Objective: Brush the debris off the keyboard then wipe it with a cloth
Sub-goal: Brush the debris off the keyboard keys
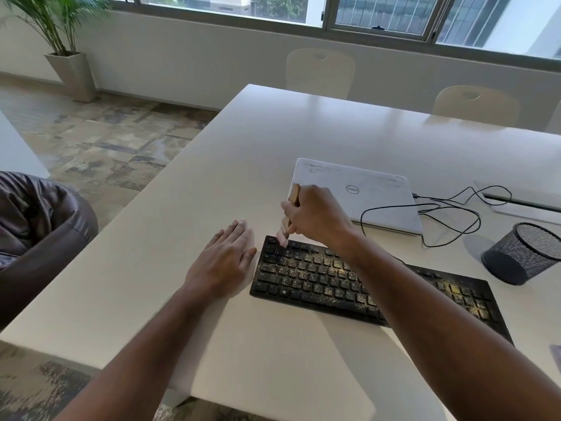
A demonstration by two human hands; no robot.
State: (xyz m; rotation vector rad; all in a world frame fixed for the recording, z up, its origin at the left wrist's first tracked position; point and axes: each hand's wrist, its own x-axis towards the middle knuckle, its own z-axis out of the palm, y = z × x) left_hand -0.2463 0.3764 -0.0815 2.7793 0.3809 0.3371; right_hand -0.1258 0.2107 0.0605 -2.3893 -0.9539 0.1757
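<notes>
My right hand (315, 217) grips the brush (292, 205), bristles down on the top-left keys of the crumb-covered keyboard (364, 287). My left hand (226, 262) lies flat, fingers straight, on the bench (212, 177) just beside the keyboard's left edge.

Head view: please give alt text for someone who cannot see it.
A person's right hand holds a wooden-handled brush at the far left corner of a black keyboard speckled with yellowish debris, while the left hand rests flat on the white table beside it. Behind lie a closed white laptop and a black mesh basket.
</notes>
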